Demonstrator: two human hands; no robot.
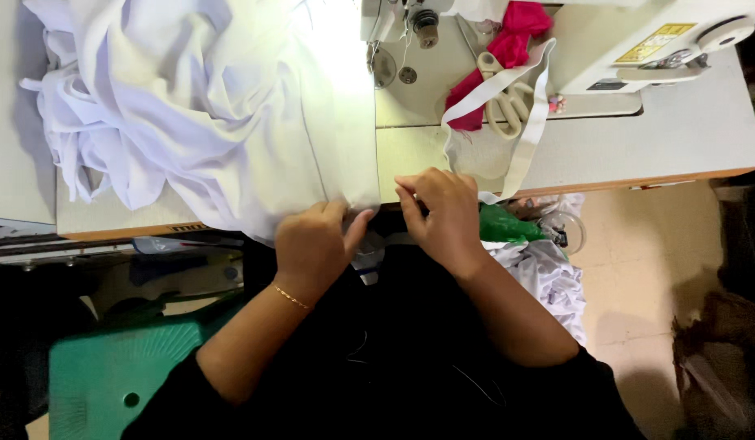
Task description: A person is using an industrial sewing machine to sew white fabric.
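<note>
A big heap of white fabric (206,98) lies across the sewing table (687,138), spilling over its front edge. My left hand (312,244), with a thin gold bracelet at the wrist, pinches the fabric's lower corner at the table edge. My right hand (443,216) sits just to the right of it, fingers curled at the table's front edge near the same corner; what it pinches is hidden by the fingers. A white sewing machine (630,41) stands at the back right, its needle area (426,24) above the fabric's right edge.
Cream-handled scissors (508,102) lie by a red cloth (500,57) and a white strap (532,122) under the machine arm. Below the table edge are a green bag (504,226), crumpled white cloth (549,281) and a teal plastic stool (108,375) at left.
</note>
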